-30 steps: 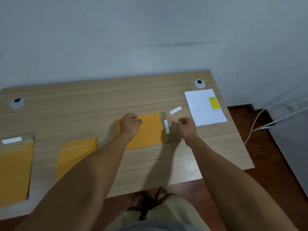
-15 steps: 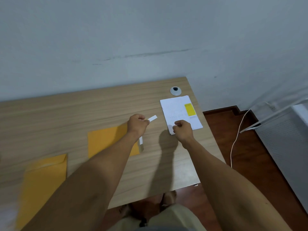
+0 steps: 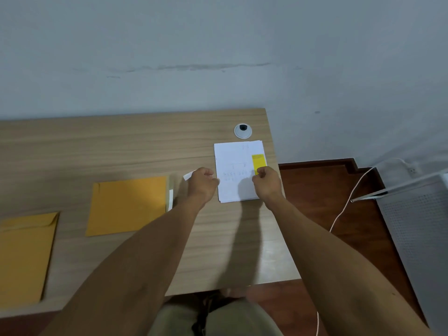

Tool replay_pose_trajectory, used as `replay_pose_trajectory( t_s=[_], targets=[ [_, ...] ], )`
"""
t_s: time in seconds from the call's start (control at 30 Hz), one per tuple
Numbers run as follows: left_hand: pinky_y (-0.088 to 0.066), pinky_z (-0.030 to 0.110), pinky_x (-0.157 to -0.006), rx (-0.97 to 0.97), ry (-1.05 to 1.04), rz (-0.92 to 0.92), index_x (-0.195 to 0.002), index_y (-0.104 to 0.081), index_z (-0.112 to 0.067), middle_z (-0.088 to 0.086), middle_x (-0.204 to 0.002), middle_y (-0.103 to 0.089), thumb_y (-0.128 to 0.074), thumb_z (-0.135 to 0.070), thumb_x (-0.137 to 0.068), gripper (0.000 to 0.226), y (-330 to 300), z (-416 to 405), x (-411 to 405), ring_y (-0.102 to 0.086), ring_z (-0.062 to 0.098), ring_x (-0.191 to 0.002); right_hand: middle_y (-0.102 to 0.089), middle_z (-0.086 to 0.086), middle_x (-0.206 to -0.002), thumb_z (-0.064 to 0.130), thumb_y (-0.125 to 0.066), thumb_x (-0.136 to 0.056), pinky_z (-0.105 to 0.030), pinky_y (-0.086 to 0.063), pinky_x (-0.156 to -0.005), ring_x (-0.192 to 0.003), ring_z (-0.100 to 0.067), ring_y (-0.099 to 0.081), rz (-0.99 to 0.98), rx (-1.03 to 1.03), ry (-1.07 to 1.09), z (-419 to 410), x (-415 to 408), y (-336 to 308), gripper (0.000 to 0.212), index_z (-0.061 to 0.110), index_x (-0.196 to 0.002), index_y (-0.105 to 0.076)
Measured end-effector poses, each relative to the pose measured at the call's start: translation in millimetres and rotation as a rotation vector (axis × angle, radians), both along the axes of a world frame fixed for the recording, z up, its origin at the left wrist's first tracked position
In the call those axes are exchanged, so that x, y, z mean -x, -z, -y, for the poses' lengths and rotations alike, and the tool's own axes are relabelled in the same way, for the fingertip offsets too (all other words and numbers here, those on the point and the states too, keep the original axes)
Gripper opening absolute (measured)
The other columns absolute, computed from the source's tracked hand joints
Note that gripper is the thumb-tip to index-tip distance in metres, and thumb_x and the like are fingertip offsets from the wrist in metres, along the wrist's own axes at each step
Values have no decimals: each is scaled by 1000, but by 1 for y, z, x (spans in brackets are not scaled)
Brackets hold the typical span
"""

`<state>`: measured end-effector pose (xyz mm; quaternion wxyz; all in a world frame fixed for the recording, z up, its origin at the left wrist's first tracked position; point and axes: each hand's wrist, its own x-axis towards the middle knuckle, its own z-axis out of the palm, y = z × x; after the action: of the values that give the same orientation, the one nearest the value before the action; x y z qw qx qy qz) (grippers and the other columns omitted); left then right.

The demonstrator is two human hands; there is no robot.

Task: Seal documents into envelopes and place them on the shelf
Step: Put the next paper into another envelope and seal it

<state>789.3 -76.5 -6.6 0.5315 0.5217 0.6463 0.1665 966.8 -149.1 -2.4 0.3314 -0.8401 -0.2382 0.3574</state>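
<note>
A stack of white documents (image 3: 234, 163) with a yellow sticky note (image 3: 258, 160) lies near the desk's right end. My right hand (image 3: 266, 181) rests on the stack with its fingers pinched at the note's lower end. My left hand (image 3: 203, 181) is curled at the stack's left edge, and I cannot tell whether it grips the paper. A manila envelope (image 3: 128, 204) lies to the left of my left hand, its flap (image 3: 171, 187) open toward the hand. A small white strip (image 3: 188, 176) pokes out beside my left hand.
Another manila envelope (image 3: 24, 253) lies at the front left of the wooden desk (image 3: 121, 146). A round cable grommet (image 3: 243, 130) sits behind the documents. Past the desk's right edge, a white cable (image 3: 344, 209) and a perforated white appliance (image 3: 417, 226) stand on the dark floor.
Both hands left the middle envelope and moved right to the document stack. The view swung right, so the leftmost envelope dropped out of sight.
</note>
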Motion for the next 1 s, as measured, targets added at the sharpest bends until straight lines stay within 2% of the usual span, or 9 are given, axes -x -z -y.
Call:
replay_pose_trajectory(
  t_s=[0.07, 0.2, 0.4, 0.47, 0.53, 0.63, 0.77, 0.87, 1.0],
  targets=[
    [-49, 28, -84, 11, 39, -27, -122, -62, -13, 5, -120, -65, -69, -6, -85, 39, 9, 1, -8, -63, 22, -106, -62, -3, -104, 6, -54, -90, -29, -46, -80, -97, -25, -60, 7, 20, -16, -5, -7, 2, 34, 6, -123, -62],
    [-52, 36, -94, -33, 152, -125, -140, -53, -24, 7, -127, -57, -66, -6, -83, 62, 21, -5, -15, -62, 25, -109, -64, -10, -121, 8, -50, -92, -34, -50, -89, -111, -28, -60, 29, 44, -37, -18, -14, 5, 39, 6, -130, -58],
    [-56, 45, -89, -86, 334, -294, -150, -42, -25, 27, -124, -56, -58, 2, -81, 76, 38, -10, -18, -61, 39, -110, -61, -9, -112, 7, -50, -91, -28, -45, -79, -93, -24, -53, 44, 76, -29, -31, -17, 12, 36, 7, -127, -59],
    [-55, 43, -93, -124, 378, -339, -151, -41, -22, 25, -124, -57, -59, 1, -83, 74, 39, -12, -19, -58, 38, -117, -56, -5, -101, 6, -51, -89, -28, -44, -75, -89, -25, -52, 18, 93, -2, -35, -18, 14, 29, 9, -115, -63],
    [-53, 38, -95, -151, 425, -384, -149, -43, -18, 16, -126, -59, -60, 0, -85, 69, 38, -14, -20, -57, 33, -120, -55, -4, -83, 6, -52, -85, -27, -41, -62, -77, -27, -51, -4, 117, 37, -39, -19, 17, 10, 11, -86, -61],
    [-53, 37, -95, -149, 451, -420, -151, -41, -18, 10, -127, -61, -61, -1, -87, 68, 36, -14, -22, -59, 29, -118, -48, -1, -66, 5, -56, -83, -23, -31, -48, -62, -23, -47, -86, 138, 90, -46, -20, 13, 21, 12, -66, -48],
    [-54, 42, -95, -144, 465, -441, -153, -37, -19, 11, -131, -59, -59, 0, -87, 72, 36, -14, -23, -58, 30, -120, -64, -10, -87, 12, -66, -78, -26, -41, -60, -76, -27, -57, -228, 153, 66, -54, -20, 6, 10, 5, -84, -61],
    [-56, 44, -90, -152, 491, -474, -153, -37, -17, 14, -126, -60, -58, 0, -87, 71, 36, -14, -24, -60, 31, -114, -66, -13, -107, 24, -64, -65, -28, -45, -62, -91, -30, -65, -210, 198, 0, -57, -17, 11, 37, 7, -98, -66],
    [-52, 42, -97, -163, 532, -514, -153, -34, -16, 15, -133, -55, -59, -3, -89, 70, 36, -14, -26, -54, 31, -122, -71, -11, -103, 12, -62, -78, -30, -50, -63, -93, -32, -69, -282, 145, -2, -56, -11, 2, 24, 6, -101, -68]
  ],
)
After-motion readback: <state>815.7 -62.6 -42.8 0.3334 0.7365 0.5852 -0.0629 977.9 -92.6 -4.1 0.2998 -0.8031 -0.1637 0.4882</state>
